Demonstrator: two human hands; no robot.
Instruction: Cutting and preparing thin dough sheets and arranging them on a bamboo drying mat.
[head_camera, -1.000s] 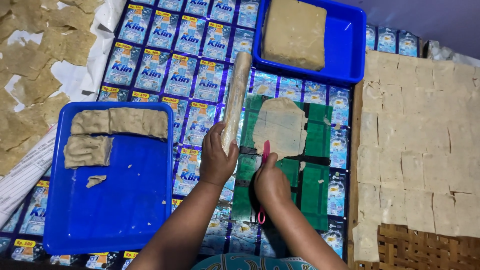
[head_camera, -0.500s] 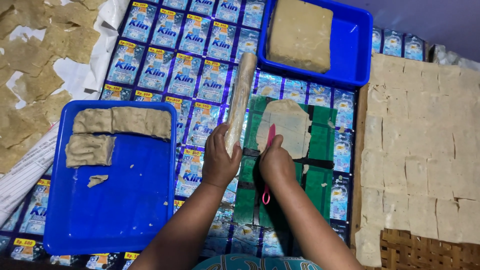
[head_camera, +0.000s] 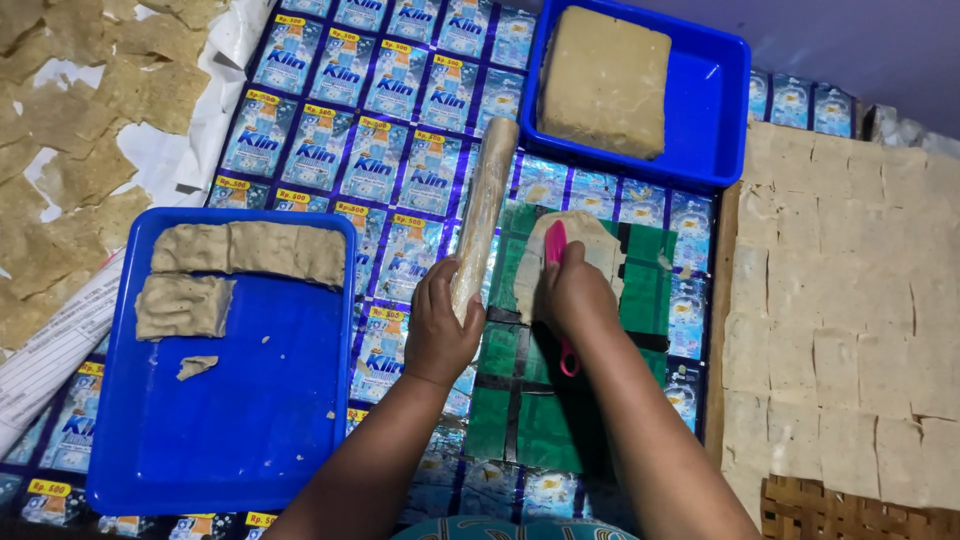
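— At the middle of the sachet-covered mat (head_camera: 330, 150), what's each hand doing?
— The left hand (head_camera: 440, 330) is wrapped around the lower end of the rolling pin (head_camera: 484, 215). The right hand (head_camera: 575, 295) is closed on a pink cutter (head_camera: 556, 245), its tip on the flattened dough sheet (head_camera: 585, 240) lying on the green board (head_camera: 640, 290).
— And at the edges?
— A blue tray (head_camera: 250, 420) holding dough strips sits at the left edge; another blue tray (head_camera: 715, 110) holding a dough block (head_camera: 605, 80) sits at the far edge.

A glossy, crinkled sheet of joined plastic sachets (head_camera: 400, 130) is seen across the middle of the frame. Two blue trays (head_camera: 250, 430) of smooth, shiny plastic are shown, lower left and top centre. The dough slabs (head_camera: 240, 250) and the block (head_camera: 605, 80) look matt and grainy. The rolling pin (head_camera: 485, 215) appears pale and dusted. The pink tool (head_camera: 555, 245) looks like smooth plastic. Woven cane (head_camera: 850, 510) is visible at lower right.
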